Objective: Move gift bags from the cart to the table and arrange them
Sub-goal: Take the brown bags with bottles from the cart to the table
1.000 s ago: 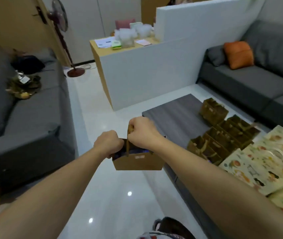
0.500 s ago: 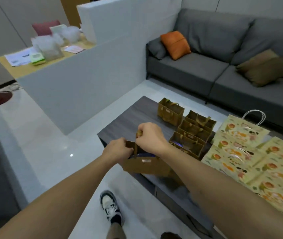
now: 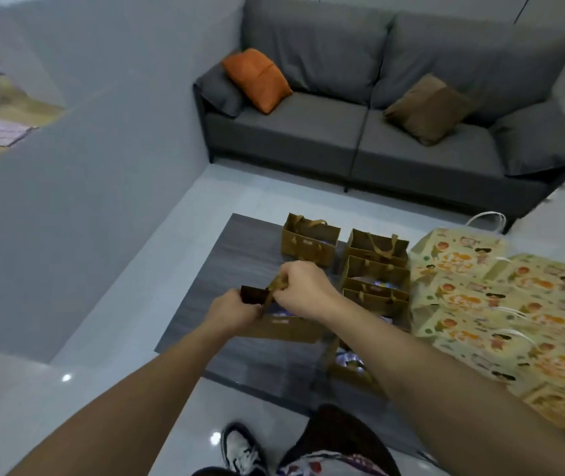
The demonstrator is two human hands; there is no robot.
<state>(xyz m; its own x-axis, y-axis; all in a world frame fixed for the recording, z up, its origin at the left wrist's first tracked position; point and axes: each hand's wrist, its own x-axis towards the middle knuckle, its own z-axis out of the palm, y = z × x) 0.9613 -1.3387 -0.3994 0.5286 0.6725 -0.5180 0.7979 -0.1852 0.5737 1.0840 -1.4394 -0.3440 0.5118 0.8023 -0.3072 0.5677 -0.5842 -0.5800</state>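
Since half a second ago the person has stepped closer and the small brown gift bag [image 3: 283, 324] has come in from beyond the near left corner to hang over the dark table [image 3: 236, 255] itself, left of the other brown bags; the left hand [image 3: 236, 309] has its fingers curled on the bag's left rim, and the right hand [image 3: 303, 286] pinches the ribbon handle [image 3: 276, 285] at the top; whether the bag's base already touches the tabletop cannot be told. It looks light, stiff paper that holds its box shape but would crease if squeezed; something bluish shows inside, so it is best kept upright; the handle and the top rim are the sensible places to hold, as they are held now. To the right stands a row of like brown bags [image 3: 375, 269], close together, with one more [image 3: 310, 240] at the far end standing a little apart; another brown bag [image 3: 348, 364] sits near the right forearm, partly hidden; further right, flat patterned paper bags [image 3: 480, 304] with white handles overlap across the table. The free space is on the left half; the row at the right is what a careless set-down would knock. A grey sofa [image 3: 360, 139] with an orange cushion [image 3: 257, 79] and a brown cushion [image 3: 427, 108] stands far off; a shoe [image 3: 240, 448] shows on the floor near the table edge.
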